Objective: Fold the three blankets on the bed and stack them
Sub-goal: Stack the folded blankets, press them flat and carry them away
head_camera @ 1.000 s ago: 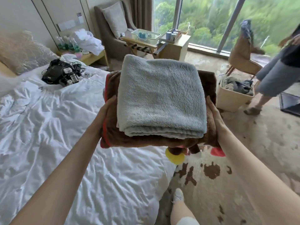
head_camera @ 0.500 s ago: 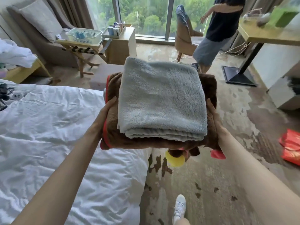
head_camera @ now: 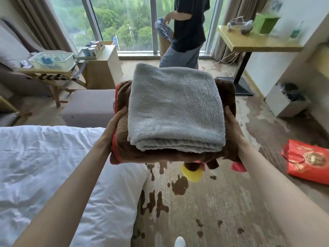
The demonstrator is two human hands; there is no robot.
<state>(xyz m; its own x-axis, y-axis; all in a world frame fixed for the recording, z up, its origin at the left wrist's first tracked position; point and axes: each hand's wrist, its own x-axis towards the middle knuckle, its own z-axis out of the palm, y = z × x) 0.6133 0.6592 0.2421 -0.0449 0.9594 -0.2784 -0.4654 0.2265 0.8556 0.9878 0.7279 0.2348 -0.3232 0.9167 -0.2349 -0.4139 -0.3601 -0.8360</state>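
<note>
While both arms reach out over the carpet (head_camera: 213, 202) beside the bed (head_camera: 44, 166), left hand (head_camera: 115, 122) and right hand (head_camera: 233, 125) each grip the brown blanket (head_camera: 160, 155) at its sides, thumbs on top. Folded grey blanket (head_camera: 176, 111) lies on it. Pink corner (head_camera: 238, 166) and yellow piece (head_camera: 192, 173) hang beneath. Farther off, a person (head_camera: 187, 32) stands by the window (head_camera: 124, 24).

Two blankets (head_camera: 175, 111), two hands (head_camera: 115, 123)

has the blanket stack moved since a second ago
Yes: the blanket stack has swung away from the bed, and is now mostly over the carpet.
</note>
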